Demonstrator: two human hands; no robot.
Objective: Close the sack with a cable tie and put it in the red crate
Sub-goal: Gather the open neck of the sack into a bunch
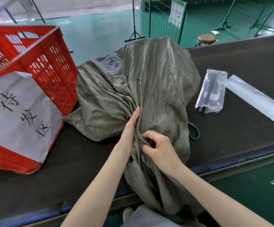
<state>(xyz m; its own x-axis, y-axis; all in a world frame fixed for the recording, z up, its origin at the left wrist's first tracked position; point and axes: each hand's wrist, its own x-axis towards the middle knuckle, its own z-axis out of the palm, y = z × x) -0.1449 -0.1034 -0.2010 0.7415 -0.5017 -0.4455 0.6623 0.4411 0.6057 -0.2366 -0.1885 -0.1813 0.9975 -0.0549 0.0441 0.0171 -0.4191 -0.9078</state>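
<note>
A grey-green woven sack (149,82) lies on the dark table, its open end hanging over the front edge toward me. My left hand (130,126) lies flat along the gathered folds, fingers straight and together. Just to its right, my right hand (159,145) pinches a bunch of the sack's cloth between thumb and fingers. The red crate (39,63) stands at the left, touching the sack, with a white paper sign (18,115) on its front. A clear bag holding black cable ties (211,90) lies to the right of the sack.
A long clear plastic packet (257,100) lies at the far right of the table (247,63). A green loop (194,130) pokes out from under the sack's right side. A round stool (206,38) and wire fence panels stand behind the table.
</note>
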